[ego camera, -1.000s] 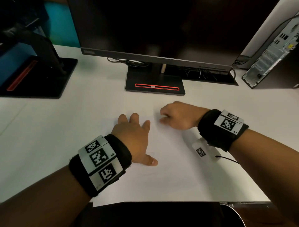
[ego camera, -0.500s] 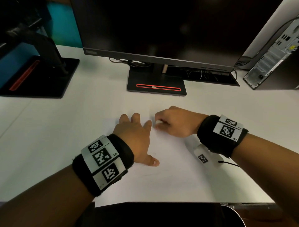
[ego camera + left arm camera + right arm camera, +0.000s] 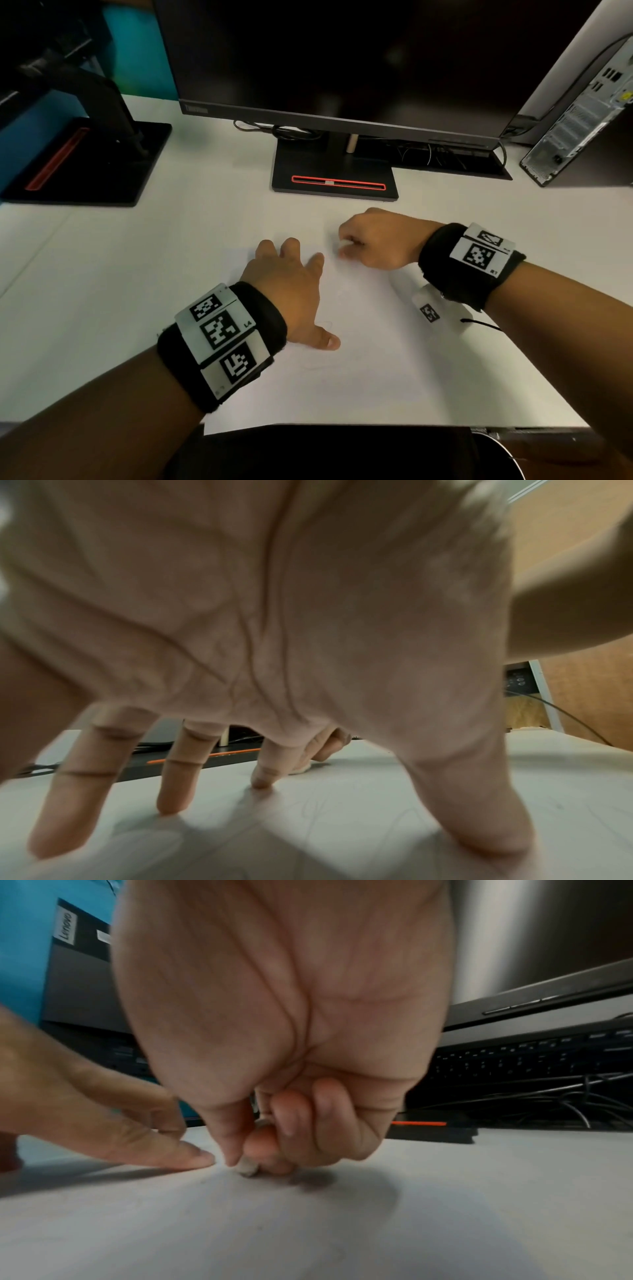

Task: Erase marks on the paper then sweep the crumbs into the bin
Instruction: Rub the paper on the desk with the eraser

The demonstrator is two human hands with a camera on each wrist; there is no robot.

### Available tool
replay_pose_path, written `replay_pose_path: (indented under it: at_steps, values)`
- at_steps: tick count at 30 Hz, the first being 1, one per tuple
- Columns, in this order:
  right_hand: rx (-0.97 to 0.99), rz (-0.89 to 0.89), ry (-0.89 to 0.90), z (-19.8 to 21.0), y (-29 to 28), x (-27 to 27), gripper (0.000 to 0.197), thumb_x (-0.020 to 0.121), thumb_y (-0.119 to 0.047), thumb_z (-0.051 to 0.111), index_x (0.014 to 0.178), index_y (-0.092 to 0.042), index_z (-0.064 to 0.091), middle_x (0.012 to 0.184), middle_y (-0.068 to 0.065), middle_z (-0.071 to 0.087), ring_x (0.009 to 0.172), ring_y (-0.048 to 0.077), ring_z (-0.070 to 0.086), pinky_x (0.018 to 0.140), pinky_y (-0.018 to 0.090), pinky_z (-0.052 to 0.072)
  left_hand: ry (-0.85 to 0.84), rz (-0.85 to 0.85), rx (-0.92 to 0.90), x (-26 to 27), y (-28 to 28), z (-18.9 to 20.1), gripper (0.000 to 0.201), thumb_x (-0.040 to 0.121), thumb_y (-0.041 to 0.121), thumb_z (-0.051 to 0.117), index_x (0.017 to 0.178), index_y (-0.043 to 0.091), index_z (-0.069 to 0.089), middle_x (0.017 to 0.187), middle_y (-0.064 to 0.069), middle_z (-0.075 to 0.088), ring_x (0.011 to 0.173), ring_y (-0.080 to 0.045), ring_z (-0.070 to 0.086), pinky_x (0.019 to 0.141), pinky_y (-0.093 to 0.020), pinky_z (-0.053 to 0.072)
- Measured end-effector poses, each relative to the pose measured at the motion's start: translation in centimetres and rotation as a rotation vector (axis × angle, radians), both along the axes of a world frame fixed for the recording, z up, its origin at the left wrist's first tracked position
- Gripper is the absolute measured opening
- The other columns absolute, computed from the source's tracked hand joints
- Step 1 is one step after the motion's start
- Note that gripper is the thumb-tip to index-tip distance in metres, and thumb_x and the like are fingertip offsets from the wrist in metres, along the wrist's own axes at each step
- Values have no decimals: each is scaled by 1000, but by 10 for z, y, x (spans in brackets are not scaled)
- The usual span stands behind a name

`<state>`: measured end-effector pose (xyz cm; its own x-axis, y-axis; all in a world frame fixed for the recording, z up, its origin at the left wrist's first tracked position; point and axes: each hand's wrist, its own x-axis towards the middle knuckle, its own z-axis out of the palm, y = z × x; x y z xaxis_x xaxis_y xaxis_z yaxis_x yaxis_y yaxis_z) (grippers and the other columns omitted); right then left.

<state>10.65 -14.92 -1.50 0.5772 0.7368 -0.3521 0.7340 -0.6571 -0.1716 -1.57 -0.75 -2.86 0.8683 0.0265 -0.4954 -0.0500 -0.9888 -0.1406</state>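
A white sheet of paper lies on the white desk in front of me, with faint pencil lines on it. My left hand lies flat on the sheet's left part, fingers spread and straight, fingertips pressing it down. My right hand is curled near the sheet's far edge, pinching a small whitish eraser whose tip touches the paper just right of the left index finger. Most of the eraser is hidden inside the fingers.
A monitor's black stand with a red strip sits just beyond the hands, cables and a keyboard behind it. A second stand is at far left, a computer tower at far right. The desk's near edge borders a dark round rim.
My right hand slid a little to the left along the paper's far edge, then back slightly, rubbing with the eraser. The left hand stays pressed in place.
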Motion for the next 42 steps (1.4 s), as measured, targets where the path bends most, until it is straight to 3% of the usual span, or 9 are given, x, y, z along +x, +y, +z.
replay_pose_path:
  at_steps: [6, 12, 19, 23, 27, 31, 34, 38, 42]
  values:
    - [33, 107, 98, -4, 5, -23, 25, 104, -30, 48, 79, -33, 47, 73, -15, 47, 67, 2, 46, 62, 16, 30, -16, -18, 16, -2, 0, 0, 122, 66, 93, 54, 158, 27, 9, 145, -11, 26, 128, -37, 32, 73, -35, 31]
    - [25, -18, -38, -5, 3, -1, 34, 102, -35, 48, 69, -30, 41, 75, -8, 46, 70, 9, 44, 66, 28, 33, -17, -7, 13, -3, 0, 1, 125, 68, 91, 55, 159, 23, 4, 152, -12, 22, 133, -38, 30, 77, -37, 32]
    - [5, 57, 42, -3, -1, -8, 28, 103, -36, 49, 78, -23, 51, 77, -11, 47, 71, 5, 46, 63, 23, 32, -28, 6, 31, -5, -2, 3, 123, 67, 91, 55, 154, 10, 21, 146, -6, 29, 128, -34, 35, 75, -35, 33]
    - [54, -5, -52, -7, 3, -5, 36, 102, -32, 48, 67, -29, 39, 73, -7, 45, 68, 12, 46, 63, 26, 32, -30, 17, 34, -5, -1, 2, 124, 66, 92, 55, 154, 12, 19, 148, -10, 26, 131, -34, 33, 74, -35, 35]
    - [28, 83, 68, -5, 2, -17, 34, 103, -34, 48, 70, -29, 44, 74, -10, 47, 68, 6, 45, 62, 23, 32, -23, 13, 40, -5, -1, 2, 124, 65, 93, 54, 154, 14, 18, 147, -9, 26, 131, -34, 31, 73, -35, 35]
    - [0, -20, -40, 0, 2, 2, 34, 101, -34, 49, 69, -23, 45, 76, -6, 46, 75, 18, 47, 65, 29, 33, -20, 8, 45, -4, 0, 2, 126, 66, 93, 53, 156, 13, 15, 149, -10, 24, 131, -35, 31, 73, -34, 34]
    - [77, 31, -24, -9, 7, -6, 33, 101, -29, 48, 69, -25, 43, 72, -8, 45, 69, 13, 45, 67, 28, 33, -24, 6, 44, -5, 0, 2, 126, 66, 94, 52, 156, 13, 14, 148, -9, 24, 131, -35, 30, 73, -35, 33]
    - [57, 99, 106, -5, 3, -15, 26, 102, -34, 51, 84, -17, 59, 77, -7, 54, 71, 8, 50, 64, 23, 35, -10, 1, 50, -5, 1, 1, 127, 66, 94, 51, 156, 13, 13, 149, -8, 22, 131, -35, 28, 75, -35, 33]
    - [34, 19, -41, -3, 4, -3, 30, 102, -34, 47, 75, -19, 49, 75, -5, 48, 73, 17, 48, 67, 29, 35, -14, 8, 41, -5, 1, 1, 128, 67, 94, 51, 157, 13, 11, 150, -9, 21, 132, -35, 29, 73, -35, 35]
